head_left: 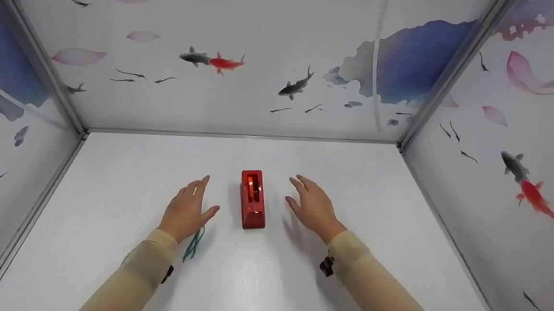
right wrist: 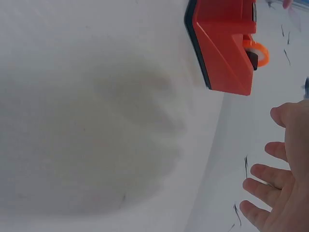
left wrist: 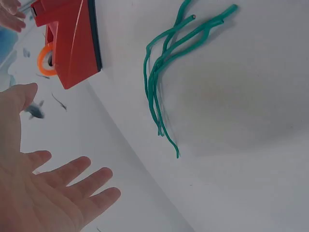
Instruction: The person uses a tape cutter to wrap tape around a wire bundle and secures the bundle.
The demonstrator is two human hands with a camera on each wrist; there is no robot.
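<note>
A red tape dispenser (head_left: 253,215) with an orange roll (left wrist: 47,60) in it stands on the white table between the two hands. My left hand (head_left: 186,212) hovers to its left, fingers spread and holding nothing. Below that hand lies a small bunch of green wires (left wrist: 155,77), partly hidden by the hand in the head view. To the right of the dispenser is my right hand (head_left: 316,207), also held over the table with its fingers apart and nothing in them. Both palms face inward toward the dispenser.
White panels printed with fish and petals enclose the table at the back (head_left: 241,105), left and right. Grey metal strips (head_left: 244,136) run along their lower edges. Black wrist devices (head_left: 327,266) show at the sleeves.
</note>
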